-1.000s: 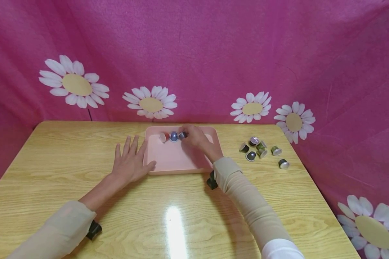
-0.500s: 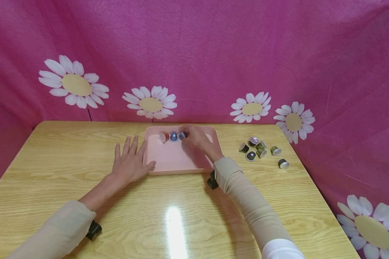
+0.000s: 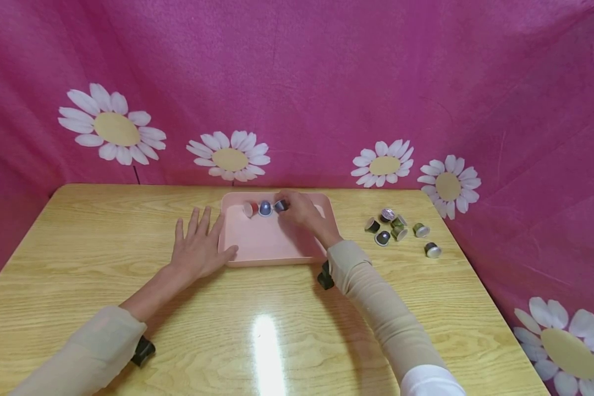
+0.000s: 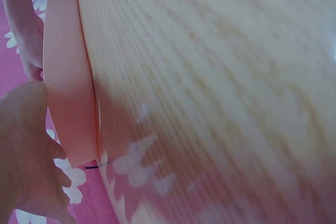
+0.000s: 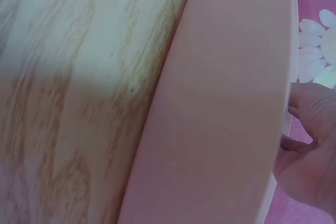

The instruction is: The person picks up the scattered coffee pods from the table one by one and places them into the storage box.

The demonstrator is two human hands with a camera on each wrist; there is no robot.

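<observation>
The dark capsule [image 3: 280, 206], pinched by the right hand [image 3: 301, 211], should be aligned gently; the left hand [image 3: 198, 251] is spread.

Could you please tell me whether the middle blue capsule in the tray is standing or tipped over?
Standing: in the head view, the middle blue capsule shows its dome uppermost and wide rim against the tray.
</observation>
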